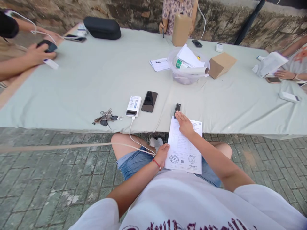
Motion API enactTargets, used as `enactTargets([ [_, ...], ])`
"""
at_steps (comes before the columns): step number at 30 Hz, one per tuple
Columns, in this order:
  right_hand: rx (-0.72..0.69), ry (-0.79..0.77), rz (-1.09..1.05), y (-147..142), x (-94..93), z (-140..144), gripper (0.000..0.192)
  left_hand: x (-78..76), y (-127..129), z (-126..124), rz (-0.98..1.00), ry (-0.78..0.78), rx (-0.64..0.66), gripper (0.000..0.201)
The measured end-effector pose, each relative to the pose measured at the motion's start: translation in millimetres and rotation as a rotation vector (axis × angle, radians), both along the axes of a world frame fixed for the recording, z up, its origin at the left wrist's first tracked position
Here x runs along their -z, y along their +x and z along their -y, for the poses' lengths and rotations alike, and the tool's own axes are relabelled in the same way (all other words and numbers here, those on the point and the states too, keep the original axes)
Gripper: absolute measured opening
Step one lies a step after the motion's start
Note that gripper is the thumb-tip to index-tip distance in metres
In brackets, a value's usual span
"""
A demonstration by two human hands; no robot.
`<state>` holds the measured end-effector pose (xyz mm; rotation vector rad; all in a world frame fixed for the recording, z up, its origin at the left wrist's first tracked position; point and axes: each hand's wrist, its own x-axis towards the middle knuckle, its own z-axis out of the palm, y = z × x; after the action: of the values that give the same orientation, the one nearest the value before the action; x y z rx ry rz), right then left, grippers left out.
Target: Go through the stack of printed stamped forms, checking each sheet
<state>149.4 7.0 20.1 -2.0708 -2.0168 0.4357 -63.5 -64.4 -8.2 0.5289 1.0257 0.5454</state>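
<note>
A printed paper sheet [183, 150] with two round stamps slopes from the table edge down onto my lap. My left hand [162, 154] grips its lower left edge. My right hand [184, 124] lies flat on the sheet's top, fingers spread, fingertips close to a small black device [177, 108] on the table. A white power bank [133, 106] with a cable running to my lap, a black phone [149, 101] and a bunch of keys [105, 118] lie to the left.
The table cloth [96, 83] is pale grey-green. A clear tub [188, 68] of papers, a cardboard box [221, 65] and a black case [102, 28] sit farther back. Other people sit at the left, far side and right. Brick paving lies below.
</note>
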Motion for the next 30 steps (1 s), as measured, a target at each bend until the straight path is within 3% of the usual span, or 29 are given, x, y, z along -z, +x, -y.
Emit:
enactTargets([
  [6, 0.027, -0.006, -0.024, 0.3, -16.9, -6.6, 0.078, -5.0, 3.8, 1.8, 0.011, -0.016, 0.002, 0.04],
  [9, 0.137, 0.077, -0.124, 11.9, -25.1, 9.0, 0.064, -7.9, 1.5, 6.2, -0.007, -0.001, -0.01, 0.037],
  [15, 0.666, 0.237, -0.261, 62.7, -23.2, 104.5, 0.053, -10.0, -2.6, 14.8, -0.014, -0.054, 0.002, 0.034],
  [17, 0.846, 0.151, -0.416, 70.4, -15.8, 143.0, 0.051, -7.1, -1.2, 16.9, 0.001, -0.065, -0.005, 0.033],
  [19, 0.922, -0.004, -0.765, 67.0, -7.1, 176.7, 0.049, -3.4, 1.0, 18.5, 0.008, -0.074, -0.005, 0.03],
  [21, 0.843, -0.223, -1.129, 54.5, 0.8, 201.8, 0.054, -0.7, 3.4, 19.5, -0.009, -0.076, 0.003, 0.026],
  [23, 0.748, -0.299, -1.323, 38.0, 6.7, 216.3, 0.058, -0.5, 5.4, 19.7, -0.034, -0.07, 0.01, 0.023],
  [26, 0.705, -0.259, -1.473, 16.6, 12.7, 219.8, 0.056, -6.2, 6.6, 19.5, -0.054, -0.045, 0.025, 0.023],
  [30, 0.737, -0.211, -1.55, 2.2, 16.7, 207.4, 0.034, -21.9, 2.3, 20.7, -0.115, 0.034, 0.077, 0.019],
])
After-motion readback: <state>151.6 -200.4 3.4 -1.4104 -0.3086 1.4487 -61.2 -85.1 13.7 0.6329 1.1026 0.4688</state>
